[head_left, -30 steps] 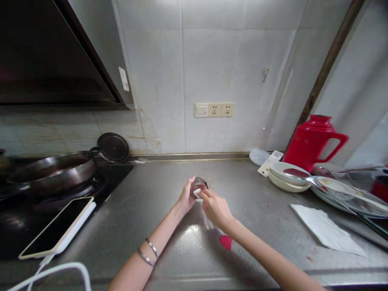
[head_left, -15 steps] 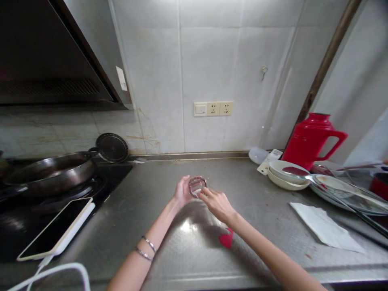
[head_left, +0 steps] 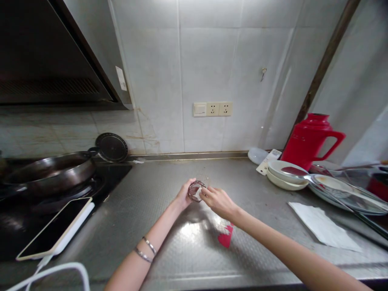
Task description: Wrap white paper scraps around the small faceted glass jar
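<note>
My left hand [head_left: 183,195] is wrapped round the side of a small clear glass [head_left: 192,195], held above the steel counter with its round mouth turned toward me. My right hand [head_left: 218,201] is closed at the glass's right edge. Its fingers pinch a small white tissue [head_left: 198,194], which reaches into the mouth of the glass. The tips of several fingers are hidden behind the glass and the tissue. Below my right wrist, a red patch [head_left: 225,237] shows on the counter.
On the left, a pan [head_left: 51,173] sits on the black hob beside a phone [head_left: 56,228] with a white cable. To the right are a red thermos jug [head_left: 306,141], stacked bowls [head_left: 286,184], plates [head_left: 321,198] with utensils, and a folded white paper towel [head_left: 324,226].
My right hand has moved slightly right, its forearm swinging outward. The glass has turned a little, its mouth facing me more, and the white tissue shows more clearly.
</note>
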`<act>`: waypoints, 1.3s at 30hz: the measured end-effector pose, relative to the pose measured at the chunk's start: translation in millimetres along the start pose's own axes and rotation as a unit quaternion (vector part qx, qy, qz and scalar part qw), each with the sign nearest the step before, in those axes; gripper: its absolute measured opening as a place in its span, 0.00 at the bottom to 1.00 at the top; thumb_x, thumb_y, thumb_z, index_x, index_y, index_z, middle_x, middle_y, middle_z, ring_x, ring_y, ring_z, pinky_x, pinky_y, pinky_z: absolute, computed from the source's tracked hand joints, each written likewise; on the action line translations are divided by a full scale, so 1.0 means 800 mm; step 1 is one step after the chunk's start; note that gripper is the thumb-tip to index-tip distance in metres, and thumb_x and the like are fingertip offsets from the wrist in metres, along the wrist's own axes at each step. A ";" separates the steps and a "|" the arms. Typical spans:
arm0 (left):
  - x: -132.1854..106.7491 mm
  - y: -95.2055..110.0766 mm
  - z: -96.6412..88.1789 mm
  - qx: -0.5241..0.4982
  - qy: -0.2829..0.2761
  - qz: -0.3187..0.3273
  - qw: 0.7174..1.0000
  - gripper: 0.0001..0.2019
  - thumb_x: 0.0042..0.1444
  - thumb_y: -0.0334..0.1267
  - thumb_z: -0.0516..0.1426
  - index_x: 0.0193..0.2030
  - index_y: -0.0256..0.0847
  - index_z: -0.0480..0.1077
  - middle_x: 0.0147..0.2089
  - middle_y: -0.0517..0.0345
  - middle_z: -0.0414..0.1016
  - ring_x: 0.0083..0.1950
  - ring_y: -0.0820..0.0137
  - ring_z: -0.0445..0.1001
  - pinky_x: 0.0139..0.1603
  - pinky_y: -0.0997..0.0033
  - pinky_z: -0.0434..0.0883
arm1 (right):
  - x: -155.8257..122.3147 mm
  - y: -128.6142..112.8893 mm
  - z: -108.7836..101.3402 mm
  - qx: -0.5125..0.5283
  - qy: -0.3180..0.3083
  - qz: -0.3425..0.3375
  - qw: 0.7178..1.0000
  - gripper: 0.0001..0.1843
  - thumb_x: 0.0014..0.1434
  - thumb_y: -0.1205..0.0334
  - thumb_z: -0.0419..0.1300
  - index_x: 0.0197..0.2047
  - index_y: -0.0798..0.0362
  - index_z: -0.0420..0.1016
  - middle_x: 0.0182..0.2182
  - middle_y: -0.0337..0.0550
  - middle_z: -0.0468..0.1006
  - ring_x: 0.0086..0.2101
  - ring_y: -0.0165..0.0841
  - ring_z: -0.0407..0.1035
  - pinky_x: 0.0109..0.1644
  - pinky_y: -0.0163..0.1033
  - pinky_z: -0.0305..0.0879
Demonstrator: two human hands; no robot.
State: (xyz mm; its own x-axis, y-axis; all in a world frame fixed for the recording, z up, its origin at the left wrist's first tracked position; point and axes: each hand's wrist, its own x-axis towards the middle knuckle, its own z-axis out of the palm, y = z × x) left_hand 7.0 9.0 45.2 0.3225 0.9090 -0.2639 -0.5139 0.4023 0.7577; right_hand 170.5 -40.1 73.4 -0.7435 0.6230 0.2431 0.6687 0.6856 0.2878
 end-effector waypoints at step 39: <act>-0.014 0.004 0.012 -0.074 -0.018 0.096 0.992 0.16 0.56 0.45 0.53 0.36 0.33 0.75 0.31 0.51 0.79 0.28 0.69 0.75 0.28 0.74 0.68 | 0.016 -0.037 0.007 0.092 0.048 0.162 0.981 0.16 0.62 0.70 0.50 0.52 0.48 0.67 0.50 0.46 0.71 0.43 0.35 0.71 0.33 0.32 0.65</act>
State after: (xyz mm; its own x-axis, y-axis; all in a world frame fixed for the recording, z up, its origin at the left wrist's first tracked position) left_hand 9.4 -1.3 56.2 0.2342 0.9672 -0.0986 -0.6798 0.2354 0.6946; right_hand 141.1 -49.9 62.7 -0.4827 0.7879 0.3824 0.8548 0.5188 0.0101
